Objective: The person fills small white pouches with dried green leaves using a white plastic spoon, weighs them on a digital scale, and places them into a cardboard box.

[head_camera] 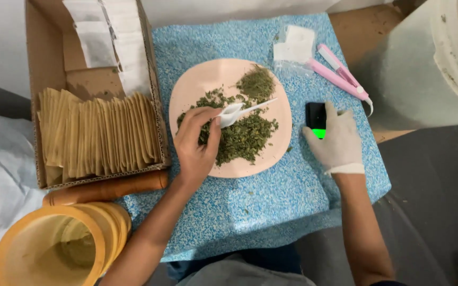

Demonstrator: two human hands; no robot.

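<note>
Left hand [197, 143] of mine grips one white spoon [239, 111] over one pink plate [197, 87] of dried herb [242, 137]. Right hand [335, 140], gloved, rests flat and unclenched on one small scale [316, 117].

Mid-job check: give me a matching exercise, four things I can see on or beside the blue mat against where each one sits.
Things:
1. white spoon
2. small scale
3. brown paper bags
4. pink sealer

Places:
A. upright in the cardboard box
B. under the gloved right hand
C. in the left hand, over the plate of dried herbs
D. at the mat's far right corner

Pairs: 1-C, 2-B, 3-A, 4-D
</note>
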